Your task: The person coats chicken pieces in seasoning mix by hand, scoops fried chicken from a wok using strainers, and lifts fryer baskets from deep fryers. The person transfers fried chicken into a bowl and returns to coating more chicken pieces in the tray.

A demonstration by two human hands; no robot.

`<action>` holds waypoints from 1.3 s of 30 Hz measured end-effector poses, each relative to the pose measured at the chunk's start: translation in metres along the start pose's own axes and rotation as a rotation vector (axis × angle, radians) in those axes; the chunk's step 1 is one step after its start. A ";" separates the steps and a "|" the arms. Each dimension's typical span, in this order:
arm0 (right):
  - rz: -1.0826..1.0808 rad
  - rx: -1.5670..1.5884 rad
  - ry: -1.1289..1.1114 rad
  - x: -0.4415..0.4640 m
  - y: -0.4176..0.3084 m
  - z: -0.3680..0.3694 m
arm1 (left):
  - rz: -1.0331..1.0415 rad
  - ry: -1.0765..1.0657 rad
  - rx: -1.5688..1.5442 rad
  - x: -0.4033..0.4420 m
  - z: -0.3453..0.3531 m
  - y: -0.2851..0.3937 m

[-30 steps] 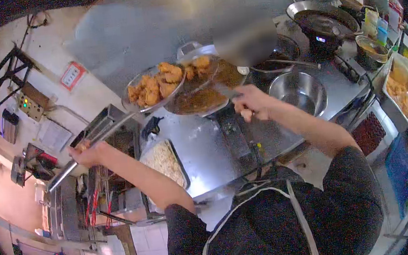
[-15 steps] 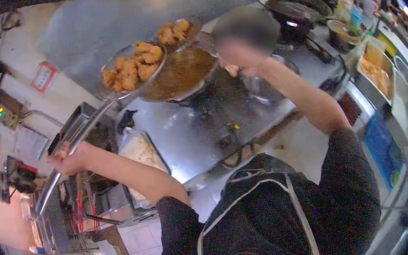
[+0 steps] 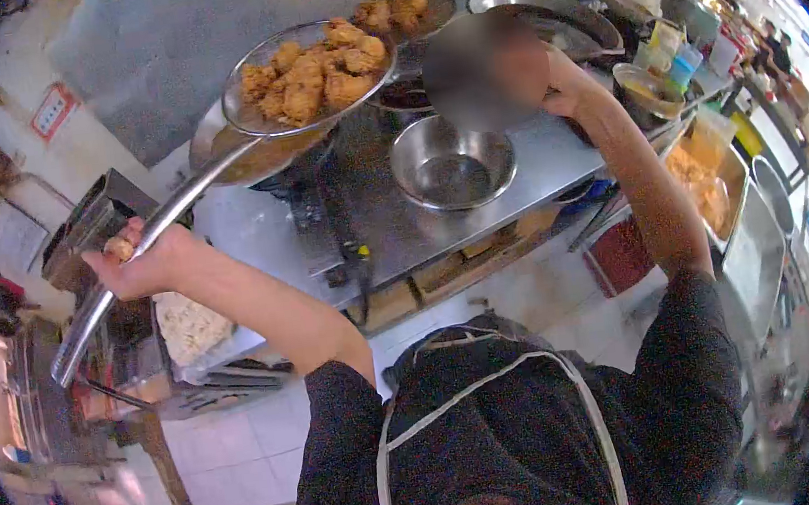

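My left hand (image 3: pixel 141 258) is closed around the long metal handle of a skimmer (image 3: pixel 246 131). Golden-brown fried pieces (image 3: pixel 310 79) are heaped in its round mesh basket, above a wok (image 3: pixel 215 169) of brownish oil. Beyond it, a second mesh skimmer (image 3: pixel 445 10) carries more fried pieces (image 3: pixel 392 12). My right hand (image 3: pixel 560 85) is raised near a blurred patch that covers most of its fingers. They look curled, but what they hold is hidden. Below that patch stands a steel bowl (image 3: pixel 455 172) on the metal counter.
A large wok (image 3: pixel 579 28) sits at the back right. On the right side are a tray of orange-coloured food (image 3: pixel 701 184) and a bowl (image 3: pixel 650 90). A tray of pale, crumb-like material (image 3: pixel 189 327) lies at the left, below my forearm.
The loaded skimmer in my left hand has moved right and up relative to the oil wok. My right hand has shifted right, and the steel bowl now shows fully. The view has turned.
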State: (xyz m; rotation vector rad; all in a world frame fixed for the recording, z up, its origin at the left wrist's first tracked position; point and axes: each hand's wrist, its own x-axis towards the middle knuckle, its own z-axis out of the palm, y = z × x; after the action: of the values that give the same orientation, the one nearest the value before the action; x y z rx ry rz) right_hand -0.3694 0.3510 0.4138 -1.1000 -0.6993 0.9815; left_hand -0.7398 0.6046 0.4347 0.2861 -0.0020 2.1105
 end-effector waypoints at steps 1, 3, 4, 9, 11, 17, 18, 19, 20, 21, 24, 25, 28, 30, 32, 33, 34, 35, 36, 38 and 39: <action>0.012 -0.016 -0.017 -0.011 -0.007 -0.014 | -0.006 0.000 0.033 -0.021 -0.008 -0.001; 0.027 -0.135 0.109 -0.034 -0.025 -0.041 | -0.003 -0.013 0.010 -0.066 -0.016 -0.003; 0.034 -0.149 0.088 -0.039 -0.031 -0.065 | 0.008 0.031 0.042 -0.090 -0.016 -0.005; 0.018 -0.216 0.097 -0.062 -0.046 -0.133 | 0.016 0.087 0.117 -0.165 -0.045 -0.008; 0.040 -0.270 0.068 -0.072 -0.050 -0.154 | 0.042 0.200 0.154 -0.198 -0.043 -0.007; 0.099 -0.443 0.183 -0.121 -0.046 -0.170 | -0.110 0.206 0.140 -0.248 -0.110 -0.027; 0.121 -0.390 0.215 -0.132 -0.046 -0.164 | -0.110 0.207 0.168 -0.254 -0.119 -0.031; 0.127 -0.396 0.215 -0.138 -0.043 -0.169 | -0.111 0.215 0.170 -0.258 -0.126 -0.036; 0.141 -0.405 0.157 -0.141 -0.039 -0.177 | -0.125 0.252 0.199 -0.261 -0.134 -0.042; 0.158 -0.412 0.096 -0.146 -0.035 -0.181 | -0.138 0.290 0.232 -0.265 -0.138 -0.045; 0.188 -0.414 0.076 -0.154 -0.029 -0.180 | -0.102 0.192 0.283 -0.267 -0.160 -0.051; 0.196 -0.436 0.017 -0.156 -0.028 -0.180 | -0.127 0.095 0.252 -0.267 -0.164 -0.050; 0.234 -0.556 -0.011 -0.147 -0.029 -0.186 | -0.101 0.142 0.327 -0.272 -0.160 -0.051; 0.198 -0.668 -0.054 -0.137 -0.022 -0.188 | -0.081 0.082 0.318 -0.272 -0.164 -0.051; 0.153 -0.780 -0.096 -0.125 -0.023 -0.185 | -0.061 0.019 0.304 -0.271 -0.165 -0.053; 0.232 -0.885 -0.135 -0.120 -0.027 -0.182 | -0.064 0.045 0.309 -0.272 -0.161 -0.052; 0.310 -0.990 -0.175 -0.114 -0.030 -0.180 | -0.065 0.071 0.312 -0.273 -0.158 -0.051; 0.305 -0.987 -0.180 -0.107 -0.033 -0.180 | -0.059 0.067 0.313 -0.274 -0.156 -0.051; 0.262 -1.026 -0.217 -0.100 -0.037 -0.181 | -0.058 0.065 0.328 -0.274 -0.154 -0.052; 0.236 -1.201 -0.275 -0.091 -0.050 -0.166 | -0.054 0.064 0.352 -0.274 -0.157 -0.049; 0.247 -1.339 -0.299 -0.088 -0.061 -0.153 | -0.076 0.048 0.330 -0.273 -0.159 -0.048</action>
State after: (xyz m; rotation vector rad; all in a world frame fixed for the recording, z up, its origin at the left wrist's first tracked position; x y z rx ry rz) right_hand -0.2575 0.2021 0.4223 -2.2493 -1.5920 0.8397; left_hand -0.5939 0.4189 0.2191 0.4243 0.3821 2.0367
